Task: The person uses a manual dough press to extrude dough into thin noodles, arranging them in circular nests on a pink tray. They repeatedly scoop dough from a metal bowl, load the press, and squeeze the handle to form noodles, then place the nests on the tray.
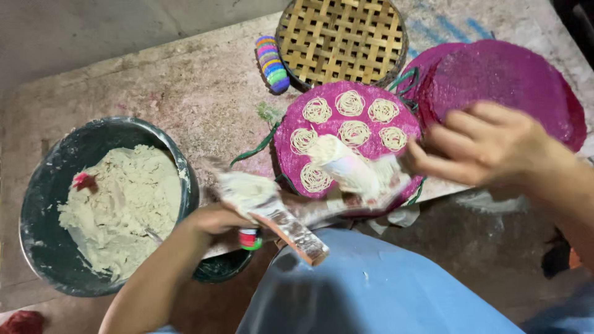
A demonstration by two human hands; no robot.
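Observation:
My left hand (216, 218) grips a dough-smeared wooden press (291, 226) by its handles, over the table's front edge. The press's dough-coated barrel (346, 166) hangs above a round pink woven mat (294, 117) that carries several coils of pale noodle strands (350, 102). My right hand (486, 145) hovers beside the barrel's right end with its fingers spread, blurred by motion; it holds nothing that I can see. A dark metal bowl (37, 204) at the left holds a mound of pale dough (120, 207).
A round woven bamboo tray (340, 38) lies at the back, with a stack of multicoloured rings (272, 63) beside it. More pink mats (507, 80) are stacked at the right. My blue-clothed lap (371, 291) fills the foreground, and a small dark pot (223, 266) stands below the table edge.

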